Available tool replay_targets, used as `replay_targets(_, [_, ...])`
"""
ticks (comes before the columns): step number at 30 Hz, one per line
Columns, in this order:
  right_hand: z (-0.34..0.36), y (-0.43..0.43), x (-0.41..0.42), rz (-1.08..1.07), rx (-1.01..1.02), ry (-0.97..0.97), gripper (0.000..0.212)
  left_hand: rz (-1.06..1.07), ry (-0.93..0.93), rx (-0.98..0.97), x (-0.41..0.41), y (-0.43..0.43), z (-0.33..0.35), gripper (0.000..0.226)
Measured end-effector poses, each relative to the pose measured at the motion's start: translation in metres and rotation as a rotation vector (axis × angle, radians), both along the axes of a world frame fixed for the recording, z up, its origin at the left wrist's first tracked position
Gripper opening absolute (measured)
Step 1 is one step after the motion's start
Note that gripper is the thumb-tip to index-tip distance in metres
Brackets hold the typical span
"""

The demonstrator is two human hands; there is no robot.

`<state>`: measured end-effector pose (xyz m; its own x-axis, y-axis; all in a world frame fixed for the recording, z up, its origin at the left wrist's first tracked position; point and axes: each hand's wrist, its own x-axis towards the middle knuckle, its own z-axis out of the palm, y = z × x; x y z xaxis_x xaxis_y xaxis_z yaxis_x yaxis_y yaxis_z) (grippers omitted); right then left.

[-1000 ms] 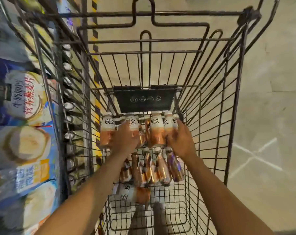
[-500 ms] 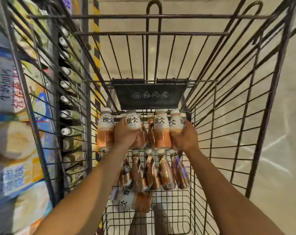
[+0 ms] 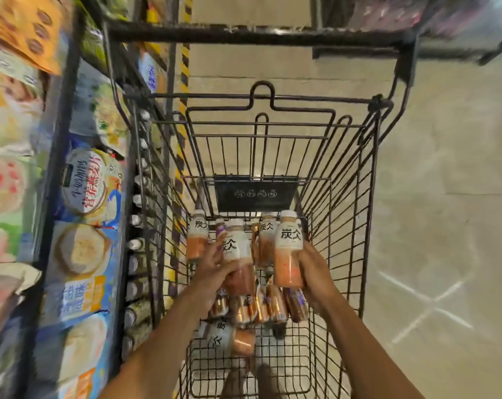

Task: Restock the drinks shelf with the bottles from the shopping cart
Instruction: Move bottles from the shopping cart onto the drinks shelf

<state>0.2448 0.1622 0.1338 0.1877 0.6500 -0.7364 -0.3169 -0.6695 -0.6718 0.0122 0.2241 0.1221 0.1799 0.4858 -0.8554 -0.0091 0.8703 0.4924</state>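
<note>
Bottles gripped in my left hand (image 3: 212, 272) and right hand (image 3: 316, 272), inside the cart (image 3: 367, 226).
Nearest me, a lone bottle (image 3: 229, 338) lies on its side on the cart's wire bottom, and just beyond it a row (image 3: 258, 308) of others lies side by side. Over that row my left fingers are curled round the left bottle (image 3: 238, 254), which tilts with its white cap away from me. My right fingers clamp the orange lower half of the right bottle (image 3: 287, 249), held upright. Past my hands, standing bottles (image 3: 197, 240) line the far wall under a black panel (image 3: 255, 194). The shelf (image 3: 56, 168) runs just beside the cart on my left, with blue boxes (image 3: 82, 254) and, lower, a column of white caps (image 3: 134, 243). Pale floor (image 3: 445, 197) lies to the right.
</note>
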Motion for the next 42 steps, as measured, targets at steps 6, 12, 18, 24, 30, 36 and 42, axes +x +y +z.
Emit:
replay_targets(6, [0.082, -0.043, -0.027, -0.004, 0.085, 0.206, 0.064, 0.031, -0.198, 0.048, -0.024, -0.043, 0.094, 0.078])
replay_targets(12, [0.165, -0.081, -0.047, 0.054, 0.127, 0.154, 0.079, 0.072, -0.313, 0.127, -0.046, -0.092, 0.166, 0.095])
replay_targets(18, [0.207, -0.114, -0.059, 0.159, 0.184, 0.175, 0.071, 0.311, -0.339, 0.248, -0.062, -0.152, 0.232, 0.066])
replay_targets(24, [0.258, -0.15, -0.082, 0.356, 0.306, 0.267, 0.075, 0.404, -0.242, 0.481, -0.089, -0.244, 0.283, 0.077])
replay_targets(30, [0.308, -0.187, -0.141, 0.647, 0.409, 0.199, 0.087, 0.581, -0.022, 0.674, -0.131, -0.339, 0.336, 0.081])
replay_targets(36, [0.343, -0.239, -0.232, 0.924, 0.546, 0.174, 0.084, 0.793, 0.147, 0.766, -0.193, -0.449, 0.368, 0.075])
replay_targets(42, [0.37, -0.329, -0.337, 1.186, 0.615, 0.24, 0.088, 1.013, 0.264, 0.814, -0.249, -0.587, 0.405, 0.083])
